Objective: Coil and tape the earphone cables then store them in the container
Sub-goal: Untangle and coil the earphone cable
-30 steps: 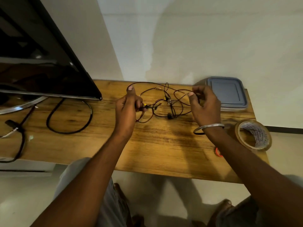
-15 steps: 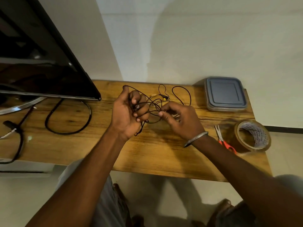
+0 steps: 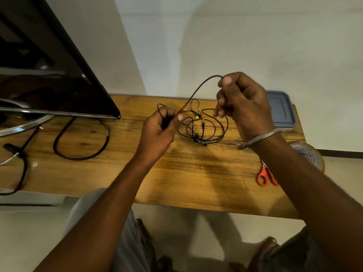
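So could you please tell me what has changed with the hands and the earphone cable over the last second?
The right hand has lifted up off the table, drawing a strand of the earphone cable taut from the left hand, which keeps its grip. The rest of the tangle lies loose on the wood. Container, scissors and tape roll stayed put.
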